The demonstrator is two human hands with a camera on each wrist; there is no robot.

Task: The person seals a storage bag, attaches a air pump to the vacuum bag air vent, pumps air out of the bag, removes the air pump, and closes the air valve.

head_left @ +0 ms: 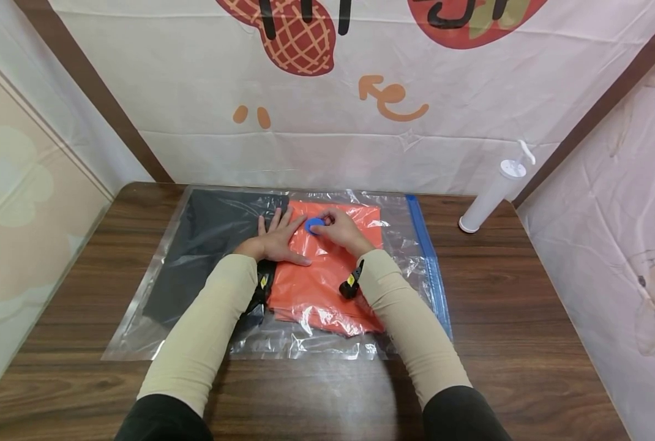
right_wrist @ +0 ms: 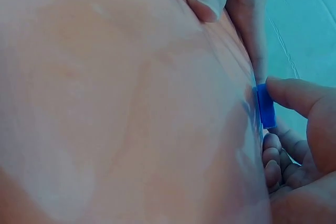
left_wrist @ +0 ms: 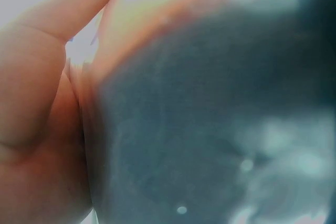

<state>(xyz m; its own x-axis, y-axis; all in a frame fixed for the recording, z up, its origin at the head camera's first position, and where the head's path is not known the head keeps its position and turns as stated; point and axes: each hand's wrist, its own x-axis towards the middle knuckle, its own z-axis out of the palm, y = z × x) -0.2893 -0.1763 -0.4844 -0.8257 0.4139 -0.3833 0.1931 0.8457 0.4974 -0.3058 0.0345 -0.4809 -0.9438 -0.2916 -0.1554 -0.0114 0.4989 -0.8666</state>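
A clear plastic storage bag (head_left: 407, 229) lies flat, with folded black cloth (head_left: 201, 236) and folded orange cloth (head_left: 327, 294) inside. My right hand (head_left: 343, 233) pinches the round blue valve cap (head_left: 312, 226) over the orange part, thumb and fingers at its rim. The right wrist view shows this blue cap (right_wrist: 266, 106) edge-on against the film. Just left of it, my left hand (head_left: 278, 241) rests on the bag with fingers spread, across the border of the two cloths. In the left wrist view, the left hand (left_wrist: 31, 87) appears beside blurred dark cloth.
A blue zip strip (head_left: 428, 251) runs along the bag's right edge. On the right back of the wooden table (head_left: 504, 318) stands a white hand pump (head_left: 487, 199) with a curved handle. Printed fabric walls (head_left: 316, 159) enclose the table at the back and sides.
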